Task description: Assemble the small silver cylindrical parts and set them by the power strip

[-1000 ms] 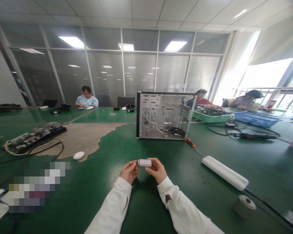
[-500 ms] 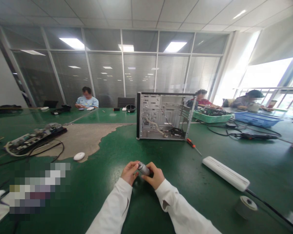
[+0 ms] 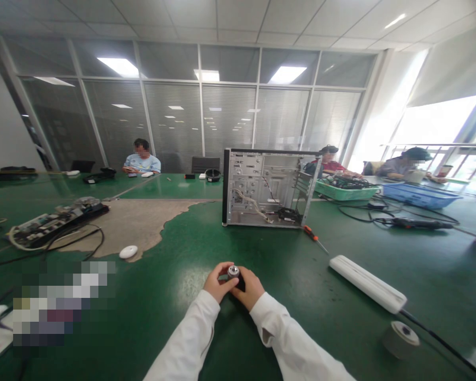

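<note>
A small silver metal cylinder (image 3: 233,272) is held upright over the green table, between my two hands. Its round top end faces me, with a darker spot in the centre; its lower part is hidden behind my fingers. My left hand (image 3: 218,283) curls its fingers and thumb around the left side. From the right, my right hand (image 3: 250,287) closes on it too, thumb and fingers near the thumb of my left. Beyond them stands an open computer case (image 3: 269,188), its inside facing me. An orange-handled screwdriver (image 3: 311,234) lies by its lower right corner.
A white power strip (image 3: 367,283) and a grey cylinder (image 3: 400,338) lie to the right. Green (image 3: 347,192) and blue (image 3: 420,197) baskets stand farther back, near cables. At left are a white disc (image 3: 128,252) and an opened electronic unit (image 3: 59,222). Several people sit across the table.
The metal cylinder has turned from lying tilted to standing with its end towards me. My left hand has shifted right, and both hands now sit closer together around it.
</note>
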Demonstrator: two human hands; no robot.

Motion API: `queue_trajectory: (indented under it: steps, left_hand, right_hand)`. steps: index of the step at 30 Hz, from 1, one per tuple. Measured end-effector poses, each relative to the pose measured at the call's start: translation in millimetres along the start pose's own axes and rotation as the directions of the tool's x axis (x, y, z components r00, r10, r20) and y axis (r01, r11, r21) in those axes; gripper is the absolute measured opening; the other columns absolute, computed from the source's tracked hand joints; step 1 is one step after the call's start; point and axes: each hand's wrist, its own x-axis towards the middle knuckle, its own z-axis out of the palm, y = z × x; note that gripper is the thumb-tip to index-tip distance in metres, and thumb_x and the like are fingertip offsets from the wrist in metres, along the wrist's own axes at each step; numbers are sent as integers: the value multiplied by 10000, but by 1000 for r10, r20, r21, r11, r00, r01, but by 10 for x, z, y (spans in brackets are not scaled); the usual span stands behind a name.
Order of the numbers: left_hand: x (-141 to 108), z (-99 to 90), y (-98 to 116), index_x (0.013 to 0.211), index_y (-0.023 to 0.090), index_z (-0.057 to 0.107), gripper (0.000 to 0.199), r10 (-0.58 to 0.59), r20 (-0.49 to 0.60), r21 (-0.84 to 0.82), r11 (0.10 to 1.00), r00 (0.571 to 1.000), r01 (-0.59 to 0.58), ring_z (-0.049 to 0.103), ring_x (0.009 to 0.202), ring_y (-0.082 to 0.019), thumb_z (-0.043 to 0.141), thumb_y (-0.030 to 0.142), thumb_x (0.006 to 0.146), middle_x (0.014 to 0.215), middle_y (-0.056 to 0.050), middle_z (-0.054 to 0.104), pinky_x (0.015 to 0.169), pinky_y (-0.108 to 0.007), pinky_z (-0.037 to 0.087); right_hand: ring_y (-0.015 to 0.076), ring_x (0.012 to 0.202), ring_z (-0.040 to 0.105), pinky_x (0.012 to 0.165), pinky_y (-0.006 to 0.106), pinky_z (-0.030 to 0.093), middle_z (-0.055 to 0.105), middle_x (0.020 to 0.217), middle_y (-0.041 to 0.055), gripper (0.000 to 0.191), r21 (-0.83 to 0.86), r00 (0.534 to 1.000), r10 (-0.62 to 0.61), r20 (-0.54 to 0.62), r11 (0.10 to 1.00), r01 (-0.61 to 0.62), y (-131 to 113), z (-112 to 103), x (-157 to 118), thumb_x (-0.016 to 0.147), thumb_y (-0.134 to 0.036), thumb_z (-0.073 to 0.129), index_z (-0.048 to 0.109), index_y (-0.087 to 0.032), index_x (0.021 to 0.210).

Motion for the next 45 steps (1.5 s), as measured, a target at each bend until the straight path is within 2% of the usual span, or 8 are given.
queue_trajectory:
  steps: [4,9,14,18,23,27,38,45]
  left_hand:
    - [-15,-13,7,980,156,491,483,0,18,73,997,1000,-2,519,924,-219,641,159,521,967,-93,570,682,-296,448]
    - [-45,-15,79,887,150,509,386,-9,14,176,984,1000,6,544,862,-204,629,114,522,905,-76,590,641,-278,446]
    - [-53,-1,98,844,152,506,323,7,25,186,982,1000,-11,553,826,-193,614,114,542,849,-59,602,657,-277,435]
    - [-52,3,95,844,151,492,317,9,47,154,988,999,-17,555,819,-196,625,167,557,846,-68,605,642,-275,431]
    - [-52,8,99,836,151,496,313,0,62,160,987,998,-10,561,772,-173,635,194,558,820,-54,609,620,-253,425]
    - [-60,6,104,843,151,497,318,3,86,199,980,996,-20,557,745,-161,632,190,558,803,-43,605,581,-234,413]
    - [-89,25,204,826,154,515,304,-19,109,207,978,994,-4,549,707,-148,630,168,545,761,-25,598,554,-221,398]
    - [-99,33,227,834,156,525,312,-23,94,227,974,995,1,551,762,-171,604,120,535,803,-39,604,575,-233,399]
  right_hand:
    - [193,868,496,773,324,381,560,943,60,440,49,1000,9,-20,999,-8,-13,-7,-5,565,-147,507,472,-181,1002]
    - [175,887,493,789,316,385,555,966,38,529,169,999,23,-27,985,-18,-40,-39,1,503,-48,430,466,-196,1010]
    - [162,839,512,650,266,433,563,938,25,511,318,995,83,-47,946,-64,-80,-87,11,509,-53,426,490,-210,991]
    - [150,831,513,617,237,431,553,936,26,426,404,995,36,-96,915,6,-109,-133,20,560,-62,438,530,-216,946]
    - [136,752,526,564,217,415,572,843,28,214,402,984,23,-176,914,50,-119,-134,37,639,-157,484,585,-205,822]
    - [124,688,528,514,206,400,579,777,23,140,398,974,50,-221,917,43,-121,-119,52,653,-227,507,593,-195,759]
    - [126,682,527,523,212,395,582,751,24,125,416,972,81,-220,909,19,-64,-96,85,646,-290,527,575,-183,686]
    - [136,694,537,576,236,415,583,733,29,176,427,953,166,-254,903,-44,-34,-219,106,673,-324,499,551,-172,747]
